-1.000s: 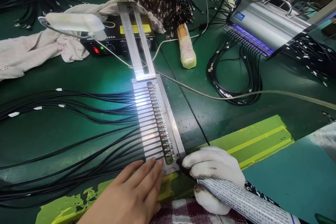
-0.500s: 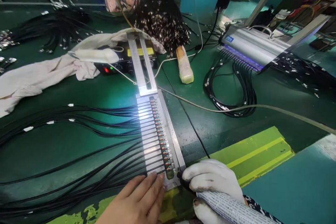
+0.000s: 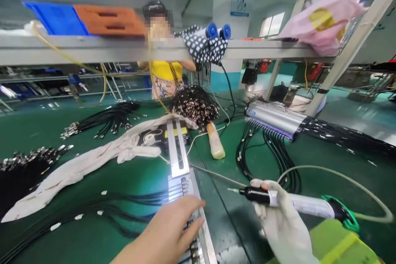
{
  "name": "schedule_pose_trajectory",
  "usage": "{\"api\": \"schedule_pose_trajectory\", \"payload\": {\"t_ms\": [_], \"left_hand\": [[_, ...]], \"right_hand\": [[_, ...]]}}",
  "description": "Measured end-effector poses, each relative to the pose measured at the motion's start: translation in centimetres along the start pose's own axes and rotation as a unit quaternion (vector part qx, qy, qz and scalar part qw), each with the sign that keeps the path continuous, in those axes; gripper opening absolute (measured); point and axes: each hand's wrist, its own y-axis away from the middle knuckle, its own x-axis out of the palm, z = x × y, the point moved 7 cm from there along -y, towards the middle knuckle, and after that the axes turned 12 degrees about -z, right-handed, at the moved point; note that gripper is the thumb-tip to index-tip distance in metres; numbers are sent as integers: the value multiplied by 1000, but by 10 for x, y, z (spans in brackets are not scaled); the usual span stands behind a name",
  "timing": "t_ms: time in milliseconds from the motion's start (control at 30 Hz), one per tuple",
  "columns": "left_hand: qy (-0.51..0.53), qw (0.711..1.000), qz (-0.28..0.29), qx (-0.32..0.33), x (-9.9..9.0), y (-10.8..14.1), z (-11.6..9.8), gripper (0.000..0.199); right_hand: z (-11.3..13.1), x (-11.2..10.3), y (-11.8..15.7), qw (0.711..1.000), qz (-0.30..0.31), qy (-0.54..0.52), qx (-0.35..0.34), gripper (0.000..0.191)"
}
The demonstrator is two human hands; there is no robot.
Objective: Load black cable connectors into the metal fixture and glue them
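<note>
My bare left hand (image 3: 167, 225) lies over a long metal fixture (image 3: 202, 235), thumb and index finger apart near its right rail. Black cables (image 3: 139, 198) run into the fixture from the left, their ends lined up in a row partly hidden under this hand. In its white glove, my right hand (image 3: 278, 218) is closed around a dispensing syringe (image 3: 309, 205) with a black front, a thin tip and a pale hose at the back. The syringe is tilted slightly, its tip pointing left, off to the right of the fixture and above the table.
A black control box (image 3: 161, 138) stands behind the fixture, partly under a pale cloth (image 3: 102, 156). Beyond are a cable bundle (image 3: 194, 105), a wrapped handle (image 3: 215, 144) and a silver machine (image 3: 275, 119) with cables. A shelf beam (image 3: 117, 51) crosses the view; a person (image 3: 167, 70) is behind it.
The view has tilted up. My right hand has lifted the syringe away from the fixture's near end, to the right. My left hand has moved up along the fixture and covers part of the row.
</note>
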Motion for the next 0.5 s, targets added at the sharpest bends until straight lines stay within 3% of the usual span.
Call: {"api": "schedule_pose_trajectory", "payload": {"t_ms": [33,167,267,367,433,500], "left_hand": [[12,998,12,-57,4,-28,10,34],[-58,986,-25,-154,35,-143,32,54],[-106,966,-49,-231,65,-203,37,71],[-99,962,-44,-249,78,-218,31,71],[-67,972,-32,-222,72,-199,26,70],[-26,987,-30,-155,53,-162,20,69]], "right_hand": [[6,5,-18,1000,-7,-21,0,29],[13,15,-78,994,-15,-105,12,41],[3,5,-99,990,-20,-133,32,45],[4,-11,-103,990,-34,-129,39,46],[16,-20,-102,989,-55,-133,24,44],[32,-24,-100,988,-72,-138,10,43]]}}
